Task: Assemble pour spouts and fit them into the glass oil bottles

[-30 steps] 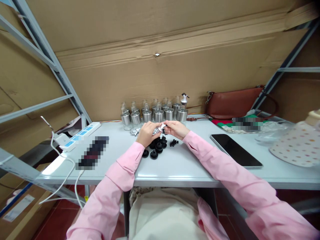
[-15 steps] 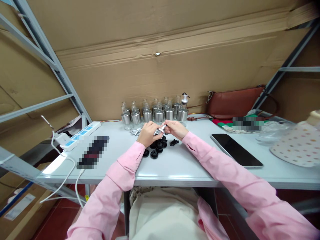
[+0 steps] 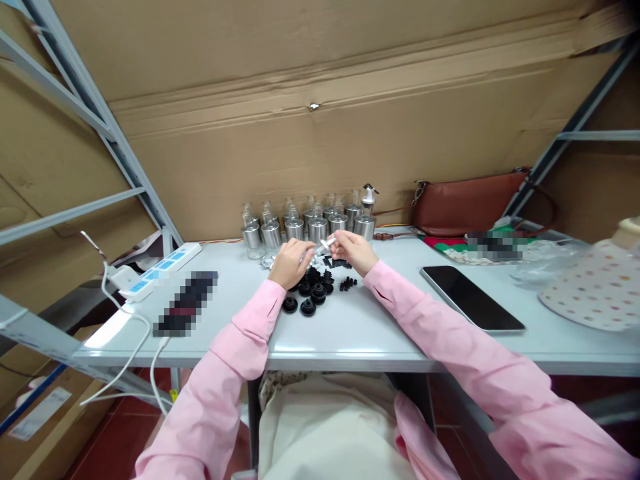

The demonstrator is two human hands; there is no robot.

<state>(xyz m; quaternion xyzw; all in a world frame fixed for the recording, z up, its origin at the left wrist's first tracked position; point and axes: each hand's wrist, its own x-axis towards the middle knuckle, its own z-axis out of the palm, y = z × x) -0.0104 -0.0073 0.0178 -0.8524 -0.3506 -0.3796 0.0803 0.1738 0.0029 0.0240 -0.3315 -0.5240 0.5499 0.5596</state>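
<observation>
My left hand [image 3: 287, 261] and my right hand [image 3: 351, 249] meet above the middle of the grey table [image 3: 350, 327], both closed on one small metal pourer spout [image 3: 323, 246] held between their fingertips. Just below them lies a heap of black rubber stoppers [image 3: 313, 293] and a cluster of small black caps [image 3: 347, 283]. Behind the hands stands a row of several small glass bottles with steel sleeves [image 3: 307, 227]; the rightmost bottle [image 3: 366, 217] carries a spout on top. A few loose metal spouts [image 3: 267, 260] lie by the left bottles.
A dark tablet [image 3: 473, 299] lies flat to the right. A brown handbag [image 3: 467, 202] leans on the cardboard wall at the back right, a dotted cloth item [image 3: 595, 287] at the far right. A white power strip [image 3: 160, 267] with cables sits at the left edge.
Both hands have lifted a little with the spout and shifted slightly away from me; more of the black stoppers now show beneath them.
</observation>
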